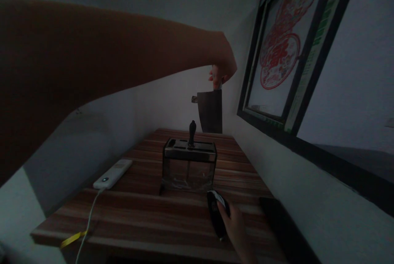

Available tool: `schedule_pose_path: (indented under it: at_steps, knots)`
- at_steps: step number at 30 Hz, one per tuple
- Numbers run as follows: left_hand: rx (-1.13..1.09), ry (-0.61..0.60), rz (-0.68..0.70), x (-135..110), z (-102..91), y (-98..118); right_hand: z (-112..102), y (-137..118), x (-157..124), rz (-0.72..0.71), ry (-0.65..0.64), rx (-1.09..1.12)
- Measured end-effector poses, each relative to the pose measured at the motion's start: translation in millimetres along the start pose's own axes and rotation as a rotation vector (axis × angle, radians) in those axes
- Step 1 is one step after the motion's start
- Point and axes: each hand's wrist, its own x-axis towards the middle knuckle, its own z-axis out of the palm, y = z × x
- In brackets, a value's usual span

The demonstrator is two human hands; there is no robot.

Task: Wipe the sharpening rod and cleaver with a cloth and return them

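My left hand (pixel 220 73) is raised above the far part of the table, its arm stretched across from the left. Its fingers are wrapped round the handle of a cleaver (pixel 210 112), whose broad blade hangs downward. Below and slightly left of the blade stands a knife block (pixel 189 178) with a clear front and a slotted top. One dark-handled tool (pixel 192 130) sticks upright out of it. Low on the right, my right hand (pixel 234 223) grips a long black handheld object (pixel 215 217) with a pale, shiny strip, close to the tabletop; its exact kind is unclear.
The striped wooden table (pixel 138 210) runs toward the far wall. A white power strip (pixel 113 174) lies on the left, its cord (pixel 90 219) hanging over the front edge past a yellow tag (pixel 73 239). A flat black object (pixel 283 223) lies along the right, below a dark-framed window (pixel 277 51).
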Motion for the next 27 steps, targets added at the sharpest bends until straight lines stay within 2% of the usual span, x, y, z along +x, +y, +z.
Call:
schedule_pose_path:
  at_steps: [2, 5, 7, 11, 20, 27]
  knots:
    - [0.004, -0.065, -0.032, 4.3, -2.3, 4.2, -0.6, -1.9, 0.5, -0.020, -0.010, 0.006]
    - [-0.009, -0.190, -0.011, 11.2, -1.2, 9.4, -2.0, -5.6, 1.4, -0.038, -0.020, 0.018]
    - [-0.081, -0.241, -0.022, 15.0, 2.0, 12.2, -2.8, -7.3, 1.7, -0.037, -0.030, 0.013]
    - [-0.219, -0.226, -0.092, 19.6, 10.5, 16.2, -3.5, -8.3, 1.3, -0.035, -0.039, -0.007]
    - [-0.268, -0.208, -0.115, 31.1, 31.4, 25.5, -4.2, -8.9, -0.3, -0.041, -0.072, -0.011]
    - [-0.274, -0.242, -0.134, 33.2, 34.8, 35.4, -4.6, -9.7, 0.3, -0.027, -0.078, -0.033]
